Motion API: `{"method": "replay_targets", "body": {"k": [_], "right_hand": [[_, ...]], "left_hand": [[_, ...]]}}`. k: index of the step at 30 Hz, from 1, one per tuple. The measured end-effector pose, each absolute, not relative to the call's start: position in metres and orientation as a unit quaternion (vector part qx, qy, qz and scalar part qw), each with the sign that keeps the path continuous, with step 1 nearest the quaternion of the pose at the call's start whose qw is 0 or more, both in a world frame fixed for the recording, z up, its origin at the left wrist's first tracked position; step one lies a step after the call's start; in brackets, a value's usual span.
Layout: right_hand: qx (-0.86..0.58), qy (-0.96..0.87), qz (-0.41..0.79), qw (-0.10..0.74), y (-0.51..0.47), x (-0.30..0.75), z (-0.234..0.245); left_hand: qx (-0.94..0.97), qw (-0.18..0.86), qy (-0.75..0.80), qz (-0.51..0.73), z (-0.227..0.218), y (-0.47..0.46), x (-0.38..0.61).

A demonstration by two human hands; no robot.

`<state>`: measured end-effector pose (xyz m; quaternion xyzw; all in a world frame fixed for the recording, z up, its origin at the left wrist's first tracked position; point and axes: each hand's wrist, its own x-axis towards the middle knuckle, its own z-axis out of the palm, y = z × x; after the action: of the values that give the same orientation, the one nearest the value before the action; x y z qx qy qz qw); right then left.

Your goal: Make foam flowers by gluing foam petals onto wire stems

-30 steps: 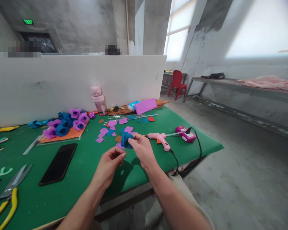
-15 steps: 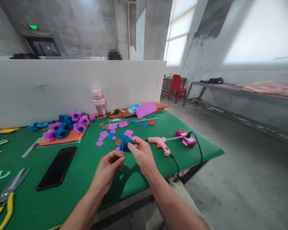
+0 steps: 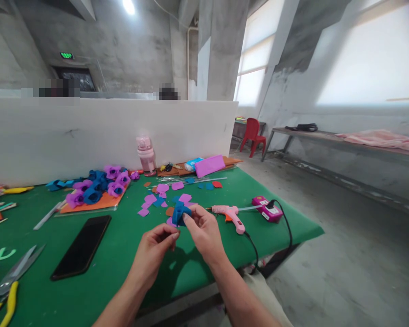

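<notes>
A partly formed blue paper flower (image 3: 179, 213) is held upright above the green table. My right hand (image 3: 204, 231) pinches its right side between thumb and fingers. Below it, my left hand (image 3: 157, 247) is closed, with thumb and fingertips pressed together at the flower's narrow lower end; the exact contact is hard to make out. Cut purple petals (image 3: 150, 200) and blue petals lie on the table just behind my hands. To the right of my right hand rests a pink glue gun (image 3: 230, 213), with a glue stick sticking out of its back.
A magenta power box (image 3: 267, 209) with a black cable sits near the right edge. On the left lie a phone (image 3: 82, 247), yellow-handled scissors (image 3: 10, 284) and finished purple and blue flowers (image 3: 95, 188). A pink bottle (image 3: 146, 154) stands before the white partition (image 3: 88, 122).
The head view has tilted up slightly, so everything sits lower in the picture. Both hands keep nearly the same pose around the blue flower.
</notes>
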<state>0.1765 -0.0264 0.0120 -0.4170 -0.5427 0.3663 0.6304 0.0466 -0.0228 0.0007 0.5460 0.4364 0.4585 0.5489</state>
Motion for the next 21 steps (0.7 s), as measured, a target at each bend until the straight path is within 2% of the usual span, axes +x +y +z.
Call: {"method": "replay_targets", "body": {"k": [10,17,21], "right_hand": [[-0.450,-0.496,0.341,0.660,-0.0207,0.1778,0.0053],[-0.481,-0.494,0.318,0.651,-0.0212,0.1817,0.0080],[-0.468,-0.501,0.343,0.642,-0.0226,0.1781,0.0088]], "left_hand": [[0.554,0.546,0.445,0.443,-0.0003,-0.0233,0.0465],[0.552,0.542,0.449,0.446,-0.0003,-0.0240,0.0470],[0.550,0.551,0.446,0.442,0.0016,-0.0265,0.0491]]}}
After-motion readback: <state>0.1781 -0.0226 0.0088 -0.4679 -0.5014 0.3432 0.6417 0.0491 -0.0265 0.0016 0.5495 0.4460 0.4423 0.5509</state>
